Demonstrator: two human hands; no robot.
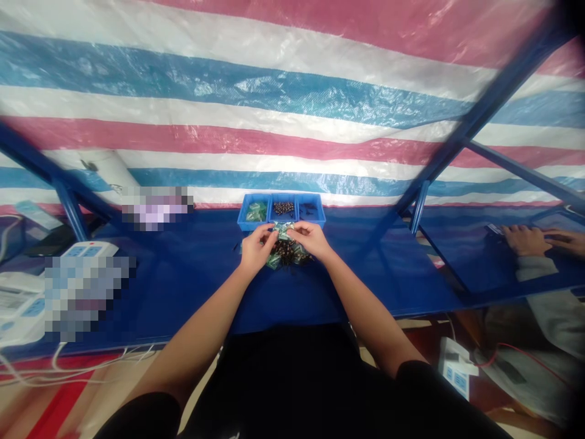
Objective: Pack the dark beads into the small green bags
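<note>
Both my hands meet over a small heap of parts on the blue table. My left hand and my right hand pinch a small green piece between them, fingers closed on it. Green pieces and small dark parts lie under the hands. Just behind stand three blue bins: the left one holds green pieces, the middle one dark and coppery parts, the right one dark parts.
A striped pink, white and blue tarp hangs behind the table. Blue frame bars slant on both sides. White power strips and cables lie at the left. Another person's hands rest on the table at the far right.
</note>
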